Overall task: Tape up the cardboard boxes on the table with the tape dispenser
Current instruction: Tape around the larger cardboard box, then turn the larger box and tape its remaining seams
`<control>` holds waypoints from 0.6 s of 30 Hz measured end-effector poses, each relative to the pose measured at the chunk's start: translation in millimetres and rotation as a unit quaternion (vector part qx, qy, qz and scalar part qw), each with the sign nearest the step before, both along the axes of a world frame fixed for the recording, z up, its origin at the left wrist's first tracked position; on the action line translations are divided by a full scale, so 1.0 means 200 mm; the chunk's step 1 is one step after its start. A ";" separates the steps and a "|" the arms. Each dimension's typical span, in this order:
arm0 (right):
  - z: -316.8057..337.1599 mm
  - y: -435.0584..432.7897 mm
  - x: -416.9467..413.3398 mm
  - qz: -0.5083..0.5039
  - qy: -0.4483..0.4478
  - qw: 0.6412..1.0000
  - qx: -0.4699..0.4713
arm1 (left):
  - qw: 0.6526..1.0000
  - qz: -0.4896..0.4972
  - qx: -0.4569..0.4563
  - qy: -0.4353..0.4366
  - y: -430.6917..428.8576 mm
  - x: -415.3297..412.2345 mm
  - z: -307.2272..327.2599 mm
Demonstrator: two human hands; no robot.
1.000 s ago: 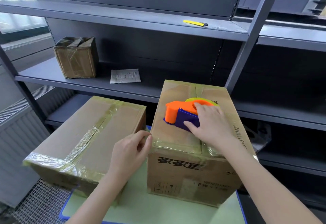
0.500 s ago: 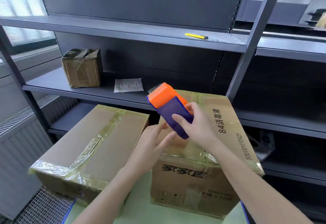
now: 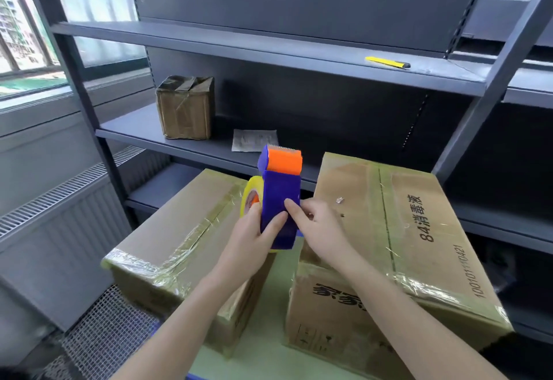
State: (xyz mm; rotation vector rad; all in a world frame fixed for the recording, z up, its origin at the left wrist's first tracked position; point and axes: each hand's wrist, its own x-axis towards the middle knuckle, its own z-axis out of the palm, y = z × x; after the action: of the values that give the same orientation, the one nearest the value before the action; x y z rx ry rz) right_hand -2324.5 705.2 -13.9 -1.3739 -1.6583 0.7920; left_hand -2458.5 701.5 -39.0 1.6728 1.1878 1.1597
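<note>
Head view, one item in hand: tape dispenser (image 3: 279, 200), blue body, orange cutter end uppermost, long axis near upright, held in the air over the gap between the two cardboard boxes, touching neither. Yellow tape roll (image 3: 250, 198) on its left side. Left grip (image 3: 251, 240) clamped round the lower body, thumb across the front face. Right grip (image 3: 318, 225) curled, fingertips pinching at the right edge, probably after the tape end. Both grips sit below the cutter, so that end would have to tip forward and down to meet a lid. Right box (image 3: 398, 230) just beside the right grip. Left box (image 3: 176, 239) under the left forearm. Both on the pale green desk (image 3: 269, 358). Shelf behind: small taped box (image 3: 185, 107), paper slip (image 3: 254, 139).
</note>
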 end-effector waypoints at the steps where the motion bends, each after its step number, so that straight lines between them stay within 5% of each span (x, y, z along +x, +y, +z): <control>1: -0.02 0.01 0.01 -0.015 -0.048 0.999 0.003 | 0.999 0.013 -0.002 0.044 0.01 -0.02 -0.03; 5: -0.07 0.01 0.06 -0.051 -0.301 0.952 0.009 | 0.959 0.102 0.035 0.262 0.09 -0.13 -0.20; 8: -0.10 0.00 0.04 -0.042 -0.371 0.928 -0.006 | 0.897 0.152 0.071 0.410 0.15 -0.20 -0.31; 14: -0.20 -0.05 -0.02 -0.042 -0.483 0.874 0.030 | 0.845 0.125 0.080 0.514 0.18 -0.27 -0.45; 18: -0.21 -0.04 -0.03 -0.052 -0.517 0.853 0.050 | 0.841 0.115 0.076 0.524 0.16 -0.26 -0.50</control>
State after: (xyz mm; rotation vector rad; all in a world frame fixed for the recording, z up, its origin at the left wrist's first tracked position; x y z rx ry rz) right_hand -2330.1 697.6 -56.5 -1.9515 -2.3146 -0.2069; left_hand -2510.5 732.6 -139.8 2.4410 2.0203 0.3769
